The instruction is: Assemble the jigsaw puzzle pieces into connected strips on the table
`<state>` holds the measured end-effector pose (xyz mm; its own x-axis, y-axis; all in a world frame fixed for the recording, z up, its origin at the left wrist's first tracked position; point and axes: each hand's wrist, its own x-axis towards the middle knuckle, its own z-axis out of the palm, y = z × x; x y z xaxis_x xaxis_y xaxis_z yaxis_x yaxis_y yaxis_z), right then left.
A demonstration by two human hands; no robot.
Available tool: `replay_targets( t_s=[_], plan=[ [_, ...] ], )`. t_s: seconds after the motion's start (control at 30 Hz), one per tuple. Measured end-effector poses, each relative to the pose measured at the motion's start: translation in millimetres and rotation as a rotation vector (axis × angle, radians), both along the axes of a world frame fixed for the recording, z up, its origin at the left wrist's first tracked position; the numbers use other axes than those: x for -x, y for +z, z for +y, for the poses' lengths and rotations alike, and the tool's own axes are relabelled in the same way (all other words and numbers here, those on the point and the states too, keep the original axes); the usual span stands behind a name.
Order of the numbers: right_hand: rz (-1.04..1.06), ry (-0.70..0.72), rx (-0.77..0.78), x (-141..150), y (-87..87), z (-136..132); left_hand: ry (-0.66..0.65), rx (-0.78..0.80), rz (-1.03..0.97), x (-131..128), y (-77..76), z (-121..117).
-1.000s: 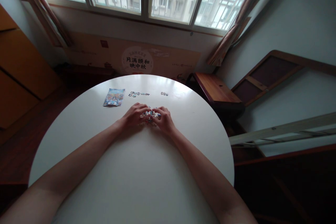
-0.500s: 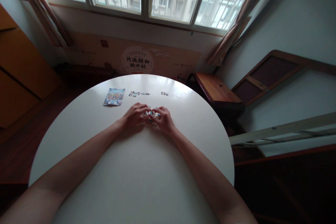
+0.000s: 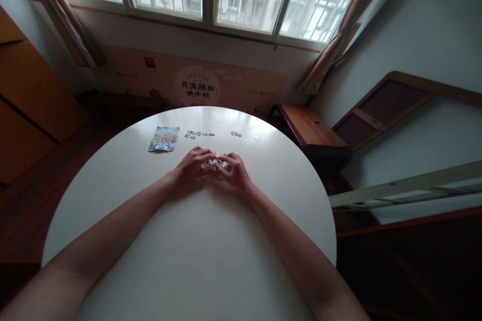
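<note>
A small heap of jigsaw puzzle pieces (image 3: 215,164) lies on the white round table (image 3: 211,241). My left hand (image 3: 196,161) curls around the heap's left side, fingers bent and closed in on the pieces. From the right, my right hand (image 3: 234,168) cups the same heap, its thumb and fingers drawn together over some pieces. The fingertips of both hands nearly meet above the heap. Which single pieces they grip is too small to make out.
Beyond my hands lie joined puzzle pieces (image 3: 193,134) and a smaller joined group (image 3: 236,134). A colourful printed packet (image 3: 164,139) rests at the left. A wooden bench (image 3: 312,128) stands past the table's right edge, under the window wall.
Both hands stay almost in place. Around the fingertips, the pieces in the heap have shifted slightly.
</note>
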<state>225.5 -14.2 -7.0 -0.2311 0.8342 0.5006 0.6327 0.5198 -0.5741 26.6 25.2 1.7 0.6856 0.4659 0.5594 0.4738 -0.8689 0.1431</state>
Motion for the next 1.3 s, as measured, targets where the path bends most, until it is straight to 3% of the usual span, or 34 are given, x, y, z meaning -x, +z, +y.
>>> replay_targets(
  t_s=[1.03,1.3],
  plan=[
    [-0.028,0.000,0.008,-1.1,-1.0,0.7,0.048,-0.034,0.045,-2.8,6.3,-4.8],
    [-0.027,-0.016,0.005,-1.9,-3.7,2.9,0.025,-0.057,0.061,-1.5,2.2,-1.7]
  ],
)
